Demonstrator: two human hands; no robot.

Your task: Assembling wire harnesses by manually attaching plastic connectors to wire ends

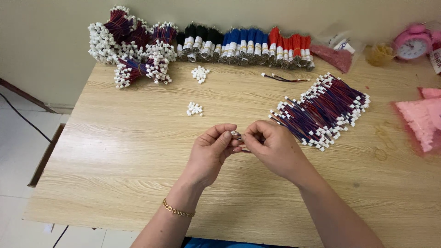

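Table [138,151] – pale matt wood grain; connectors [195,109] – white plastic.

A tiny white connector [236,134] is pinched between the left hand [212,149] and the right hand [271,146], mostly hidden by fingertips; its shape and wires cannot be made out. Far right of the hands, a pink fabric piece [422,117] is blurred and cut off by the picture's edge. Beyond it, a pink alarm clock [412,43] is soft and its dial unreadable. Both forearms leave the bottom edge.
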